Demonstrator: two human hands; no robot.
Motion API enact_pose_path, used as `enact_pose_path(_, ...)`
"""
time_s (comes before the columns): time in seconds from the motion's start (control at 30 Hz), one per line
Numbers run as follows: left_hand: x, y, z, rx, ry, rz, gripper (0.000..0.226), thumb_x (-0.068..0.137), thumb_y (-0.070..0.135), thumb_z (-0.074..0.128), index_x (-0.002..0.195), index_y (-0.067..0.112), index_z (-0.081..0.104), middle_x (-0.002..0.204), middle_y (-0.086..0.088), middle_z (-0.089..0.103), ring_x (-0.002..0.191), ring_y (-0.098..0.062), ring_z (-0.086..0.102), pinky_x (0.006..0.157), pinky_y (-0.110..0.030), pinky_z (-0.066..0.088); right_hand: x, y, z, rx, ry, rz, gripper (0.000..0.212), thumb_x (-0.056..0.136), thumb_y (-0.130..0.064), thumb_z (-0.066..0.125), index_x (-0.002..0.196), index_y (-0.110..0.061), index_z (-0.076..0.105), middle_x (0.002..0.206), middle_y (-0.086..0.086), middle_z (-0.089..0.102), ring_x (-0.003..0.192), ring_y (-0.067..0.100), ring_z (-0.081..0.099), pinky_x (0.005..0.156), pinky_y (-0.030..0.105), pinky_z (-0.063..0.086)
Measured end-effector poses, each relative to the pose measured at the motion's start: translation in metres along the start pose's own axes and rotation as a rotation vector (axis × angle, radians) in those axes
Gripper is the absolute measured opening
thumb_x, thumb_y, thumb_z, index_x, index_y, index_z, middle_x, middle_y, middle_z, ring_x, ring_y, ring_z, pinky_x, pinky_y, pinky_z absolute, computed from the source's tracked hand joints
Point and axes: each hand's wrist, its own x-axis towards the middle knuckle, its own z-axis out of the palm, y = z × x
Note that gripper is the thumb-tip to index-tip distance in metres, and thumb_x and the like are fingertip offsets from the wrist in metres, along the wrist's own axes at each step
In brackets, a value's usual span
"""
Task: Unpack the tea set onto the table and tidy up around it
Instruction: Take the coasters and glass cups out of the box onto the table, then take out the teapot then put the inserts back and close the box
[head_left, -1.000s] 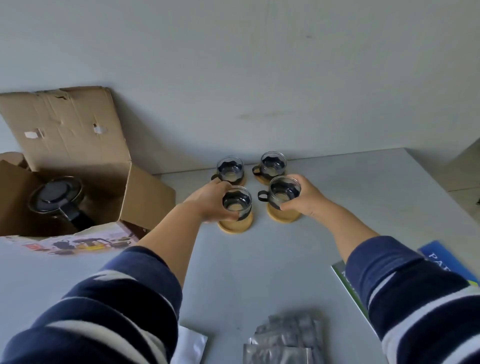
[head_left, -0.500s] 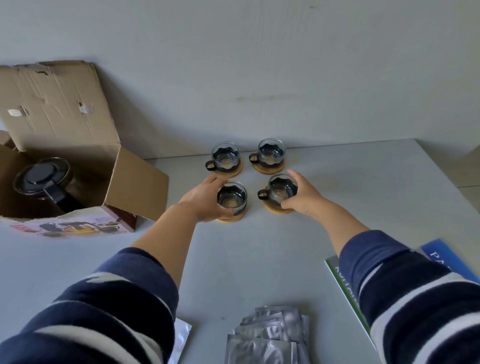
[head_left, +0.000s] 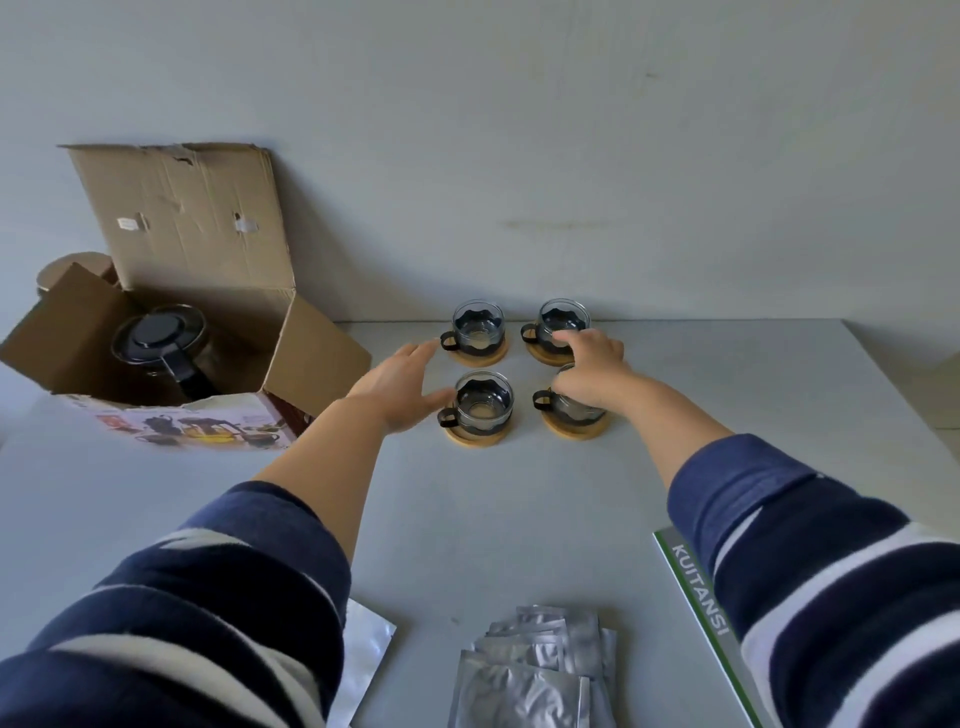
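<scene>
Four glass cups with black holders stand on round wooden coasters in a two-by-two square near the table's far edge: far-left cup (head_left: 478, 327), far-right cup (head_left: 563, 319), near-left cup (head_left: 484, 402), near-right cup (head_left: 576, 413). My left hand (head_left: 402, 387) lies open and flat just left of the near-left cup, thumb tip at its side. My right hand (head_left: 592, 374) covers the top of the near-right cup with fingers curled over its rim, and its index finger touches the far-right cup. A glass teapot with a black lid (head_left: 161, 343) sits inside the open cardboard box (head_left: 322, 364).
The box stands at the table's left with its lid flap (head_left: 176, 218) raised against the wall. Several silver foil sachets (head_left: 530, 670) lie at the near edge beside a flat foil pouch (head_left: 366, 649). A green-edged receipt book (head_left: 696, 597) lies at the right under my sleeve.
My left hand has let go of the near-left cup and spread open beside it. My right hand has shifted forward over the near-right cup toward the far-right cup. The camera tilted up.
</scene>
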Motion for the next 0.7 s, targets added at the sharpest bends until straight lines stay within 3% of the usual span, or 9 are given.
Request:
enact_pose_path(0.23, -0.046, -0.067, -0.068, 0.119, 0.402, -0.141, 0.044, 0.095, 0.036, 0.048, 0.137, 0.025, 0.047, 0.140, -0.002, 0.049, 0.129, -0.026, 0.045, 0.105, -0.047, 0.037, -0.010, -0.118, 0.019, -0.023, -0.073, -0.342, 0.055, 0.088, -0.016, 0.054, 0.141, -0.020, 0.042, 0.144, 0.011, 0.042, 0.134, 0.029, 0.037, 0.107, 0.035, 0.033)
enact_pose_path(0.43, -0.096, -0.160, -0.108, 0.208, 0.636, -0.343, 0.048, 0.089, 0.025, 0.057, 0.136, 0.020, 0.049, 0.144, -0.002, 0.044, 0.137, -0.026, 0.029, 0.112, -0.046, 0.025, -0.031, -0.230, 0.073, 0.089, -0.099, -0.543, 0.043, 0.093, -0.015, 0.051, 0.136, -0.017, 0.050, 0.136, 0.006, 0.052, 0.123, 0.023, 0.050, 0.094, 0.027, 0.039)
enact_pose_path(0.57, -0.112, -0.211, -0.121, 0.120, 0.627, -0.492, 0.068, 0.086, 0.025, 0.061, 0.146, 0.014, 0.030, 0.155, -0.006, 0.023, 0.143, -0.030, 0.017, 0.114, -0.048, 0.023, -0.040, -0.292, 0.111, 0.164, -0.153, -0.499, 0.041, 0.094, -0.016, 0.052, 0.135, -0.010, 0.050, 0.134, 0.009, 0.055, 0.123, 0.025, 0.053, 0.101, 0.031, 0.043)
enact_pose_path(0.63, -0.114, -0.226, -0.125, -0.094, 0.594, -0.579, 0.083, 0.089, 0.027, 0.060, 0.152, 0.011, 0.010, 0.159, -0.009, 0.013, 0.143, -0.033, 0.020, 0.112, -0.048, 0.029, -0.041, -0.316, 0.128, 0.134, -0.184, -0.408, 0.037, 0.095, -0.020, 0.053, 0.128, -0.004, 0.054, 0.126, 0.012, 0.060, 0.118, 0.029, 0.056, 0.097, 0.036, 0.046)
enact_pose_path(0.7, -0.113, -0.234, -0.128, -0.332, 0.555, -0.617, 0.089, 0.093, 0.027, 0.057, 0.153, 0.011, -0.006, 0.158, -0.013, 0.019, 0.139, -0.035, 0.032, 0.108, -0.047, 0.037, -0.038, -0.334, 0.144, 0.075, -0.216, -0.319, 0.036, 0.095, -0.029, 0.053, 0.117, -0.001, 0.059, 0.111, 0.014, 0.063, 0.110, 0.032, 0.060, 0.087, 0.036, 0.048)
